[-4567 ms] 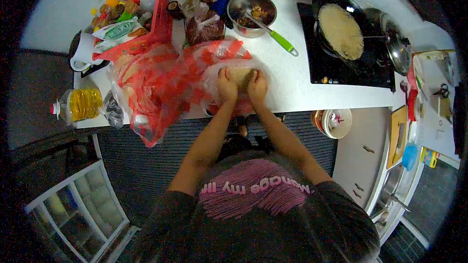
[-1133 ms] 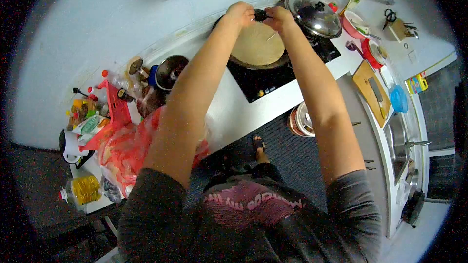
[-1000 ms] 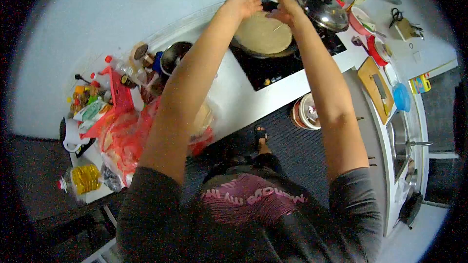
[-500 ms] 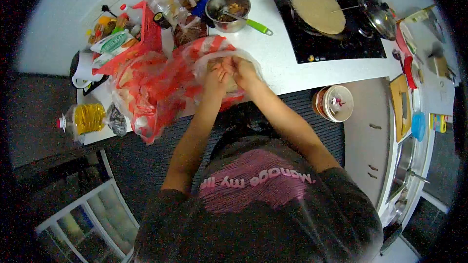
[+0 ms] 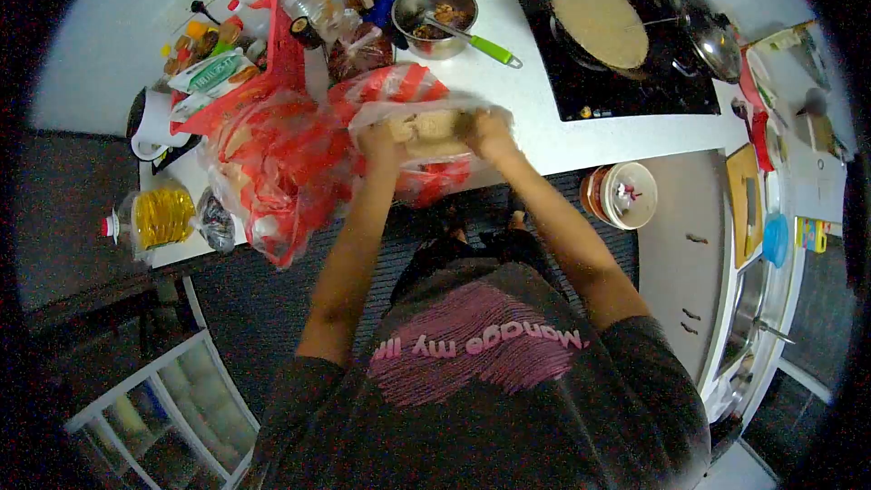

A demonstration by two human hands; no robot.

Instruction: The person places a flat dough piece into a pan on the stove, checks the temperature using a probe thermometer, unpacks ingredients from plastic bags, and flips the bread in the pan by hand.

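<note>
A clear plastic bag (image 5: 426, 152) is stretched sideways between my two hands at the counter's front edge. Pale tan, block-like food (image 5: 435, 127) shows in its opening; I cannot tell what food it is. My left hand (image 5: 381, 139) grips the bag's left side, fingers partly hidden by the plastic. On the right side, my right hand (image 5: 492, 133) is closed on the bag's edge, slightly blurred. A red-and-white striped plastic bag (image 5: 390, 82) lies beneath and behind the clear one.
Behind stands a steel bowl (image 5: 435, 0) of chopped food with a green-handled utensil (image 5: 493, 49). A wok (image 5: 567, 36) holding a pale round sheet sits on the black cooktop (image 5: 599, 104). Leftward are a red basket (image 5: 288, 45), another striped bag (image 5: 281, 163) and an oil jug (image 5: 163, 218).
My hands were close together over the bag's middle. They have moved apart to its two sides, spreading the opening and exposing the tan food.
</note>
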